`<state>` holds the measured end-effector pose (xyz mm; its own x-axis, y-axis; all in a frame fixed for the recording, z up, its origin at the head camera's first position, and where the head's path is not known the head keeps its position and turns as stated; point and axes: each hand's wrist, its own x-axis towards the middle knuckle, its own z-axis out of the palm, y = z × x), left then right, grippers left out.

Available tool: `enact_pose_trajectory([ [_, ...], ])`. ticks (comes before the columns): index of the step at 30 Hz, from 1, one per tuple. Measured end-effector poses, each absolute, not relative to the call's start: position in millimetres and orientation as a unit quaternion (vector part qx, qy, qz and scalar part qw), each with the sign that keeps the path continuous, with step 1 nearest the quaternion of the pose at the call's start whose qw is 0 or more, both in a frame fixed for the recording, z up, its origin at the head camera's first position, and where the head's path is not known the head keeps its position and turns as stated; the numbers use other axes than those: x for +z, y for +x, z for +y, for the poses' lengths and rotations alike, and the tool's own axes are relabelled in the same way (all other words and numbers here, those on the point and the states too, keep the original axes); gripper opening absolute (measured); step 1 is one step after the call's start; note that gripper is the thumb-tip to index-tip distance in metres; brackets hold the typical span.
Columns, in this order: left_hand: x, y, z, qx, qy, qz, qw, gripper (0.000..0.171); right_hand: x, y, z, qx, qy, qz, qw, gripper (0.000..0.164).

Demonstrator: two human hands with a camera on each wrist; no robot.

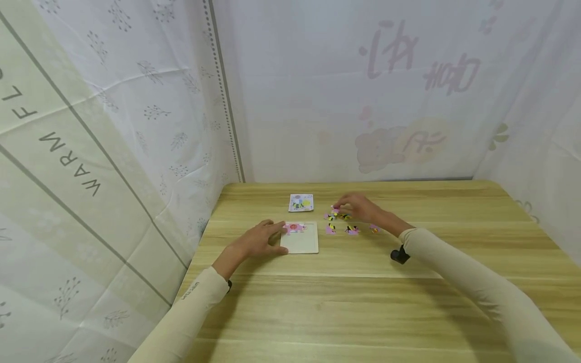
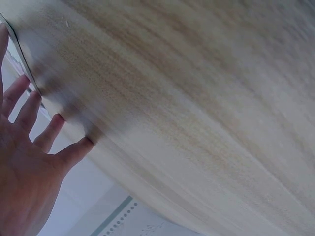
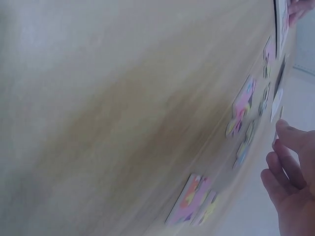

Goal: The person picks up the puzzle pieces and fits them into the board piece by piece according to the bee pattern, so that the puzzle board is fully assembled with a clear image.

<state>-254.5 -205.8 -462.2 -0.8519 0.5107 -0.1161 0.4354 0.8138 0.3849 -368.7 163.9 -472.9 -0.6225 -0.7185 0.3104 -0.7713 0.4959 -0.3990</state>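
My left hand (image 1: 259, 240) has its fingers spread, with fingertips and thumb at the left edge of a white puzzle tray (image 1: 301, 245). Pink jigsaw pieces (image 1: 295, 228) fill part of the tray's top row. Beyond the tray, my right hand (image 1: 358, 206) pinches a small puzzle piece (image 3: 277, 132) between thumb and fingers, above the loose pieces. Several pink, yellow and black puzzle pieces (image 1: 351, 230) lie under and in front of this hand. In the right wrist view, more loose puzzle pieces (image 3: 241, 108) lie spread along the table.
A small picture card (image 1: 301, 202) with a bee design lies behind the tray. The wooden table (image 1: 327, 307) meets a printed curtain (image 1: 290, 101) at its back edge. Another curtain side (image 1: 150, 141) hangs close along the left.
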Motion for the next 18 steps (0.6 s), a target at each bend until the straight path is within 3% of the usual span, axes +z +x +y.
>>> enact_pose_trajectory([
  [7,-461,-256,-206,0.173,0.25,0.947,0.105,0.084,-468,-358,151,0.262,0.448,-0.854,0.042,0.019],
  [18,-469,-258,-208,0.179,0.261,0.943,0.1,0.073,-468,-342,134,0.286,0.443,-0.85,0.007,0.019],
])
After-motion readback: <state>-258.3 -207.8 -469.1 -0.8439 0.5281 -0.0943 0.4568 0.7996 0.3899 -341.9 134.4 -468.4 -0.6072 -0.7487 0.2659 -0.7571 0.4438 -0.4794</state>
